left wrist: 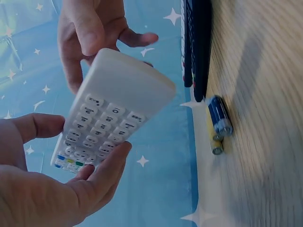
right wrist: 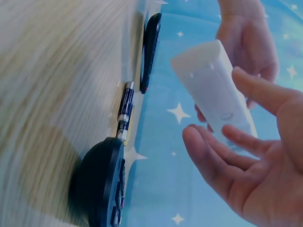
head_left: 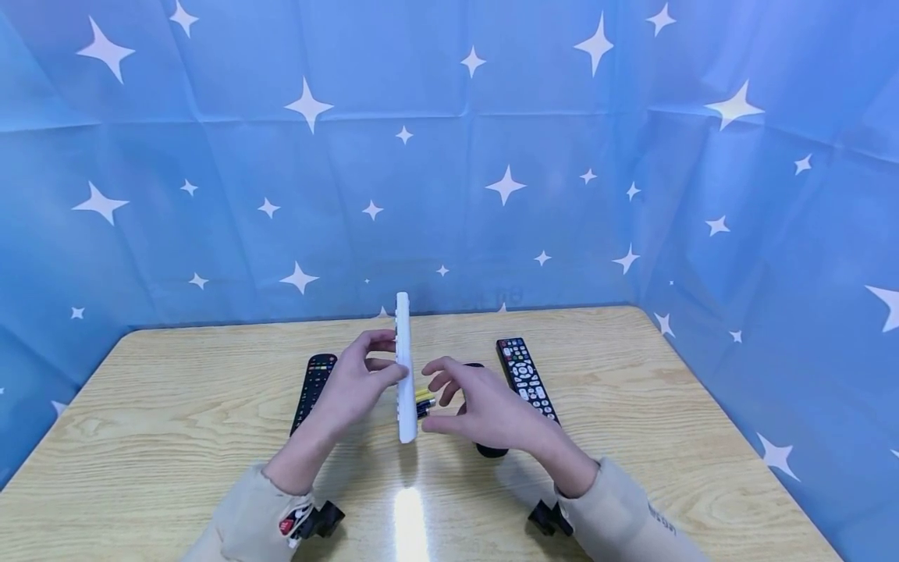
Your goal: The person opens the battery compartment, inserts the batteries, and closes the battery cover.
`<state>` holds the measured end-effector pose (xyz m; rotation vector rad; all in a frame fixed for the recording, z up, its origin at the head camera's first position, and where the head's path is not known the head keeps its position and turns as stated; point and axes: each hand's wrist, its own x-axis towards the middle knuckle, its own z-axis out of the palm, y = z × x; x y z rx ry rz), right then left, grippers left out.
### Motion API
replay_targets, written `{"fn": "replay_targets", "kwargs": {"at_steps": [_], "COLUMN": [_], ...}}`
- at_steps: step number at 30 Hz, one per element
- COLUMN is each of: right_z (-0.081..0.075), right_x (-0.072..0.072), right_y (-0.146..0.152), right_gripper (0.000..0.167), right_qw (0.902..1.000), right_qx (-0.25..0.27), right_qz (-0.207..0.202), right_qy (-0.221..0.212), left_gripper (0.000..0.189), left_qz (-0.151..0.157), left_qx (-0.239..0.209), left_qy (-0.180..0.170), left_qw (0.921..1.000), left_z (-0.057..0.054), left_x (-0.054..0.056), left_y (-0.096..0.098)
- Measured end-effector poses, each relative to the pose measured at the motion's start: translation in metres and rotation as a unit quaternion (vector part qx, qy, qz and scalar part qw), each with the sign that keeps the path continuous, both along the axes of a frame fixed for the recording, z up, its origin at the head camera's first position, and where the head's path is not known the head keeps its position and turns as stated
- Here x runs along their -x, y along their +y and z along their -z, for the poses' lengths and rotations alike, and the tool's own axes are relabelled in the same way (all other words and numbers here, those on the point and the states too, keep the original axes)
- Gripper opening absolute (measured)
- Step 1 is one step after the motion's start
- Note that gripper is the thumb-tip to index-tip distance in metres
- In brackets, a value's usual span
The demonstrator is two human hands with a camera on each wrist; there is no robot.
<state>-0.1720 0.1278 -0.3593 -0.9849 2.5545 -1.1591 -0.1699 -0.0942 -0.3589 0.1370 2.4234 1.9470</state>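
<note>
White remote control (head_left: 406,410) above the table (head_left: 211,382) — left hand (head_left: 357,384) pinching its edges; right hand (head_left: 485,402) relaxed, empty, near its back — contact unclear. Batteries (left wrist: 220,116) suggest a loading step; next calls for right fingertips there.

The left grip (head_left: 354,392) and the right grip (head_left: 486,404) are bare human hands. The left sleeve (head_left: 242,519) and the right sleeve (head_left: 625,515) are pale beige, loose and softly creased, ending at the wrists. Small dark lettering (head_left: 662,519) runs along the right one's outer side. A blocky black fitting (head_left: 327,519) sits at the left cuff, beside a red-and-white patch (head_left: 288,524); a similar angular black piece (head_left: 551,518) sits at the right cuff.
</note>
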Motion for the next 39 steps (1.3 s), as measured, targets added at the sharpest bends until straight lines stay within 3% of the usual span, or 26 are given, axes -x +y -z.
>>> {"fn": "replay_targets", "kwargs": {"at_steps": [7, 17, 30, 39], "right_z": [-0.001, 0.000, -0.006, -0.007], "right_x": [-0.006, -0.011, -0.013, -0.018], "right_y": [-0.001, -0.007, -0.002, -0.002], "right_gripper": [0.079, 0.083, 0.078, 0.076], "right_qw": [0.9973, 0.9956, 0.9973, 0.9986], "right_qx": [0.039, 0.072, 0.073, 0.047], "right_qz": [-0.006, -0.010, 0.009, 0.005], "right_qy": [-0.062, -0.058, -0.011, 0.026], "left_gripper": [0.056, 0.060, 0.053, 0.049], "left_qz": [0.008, -0.007, 0.008, 0.012], "left_qx": [-0.090, -0.158, -0.137, -0.127], "left_qy": [-0.012, -0.034, -0.008, -0.012], "left_qw": [0.9959, 0.9869, 0.9904, 0.9917], "left_z": [0.002, -0.002, -0.005, -0.003], "left_x": [-0.002, -0.005, -0.007, -0.015], "left_y": [0.006, 0.008, 0.014, 0.011]}}
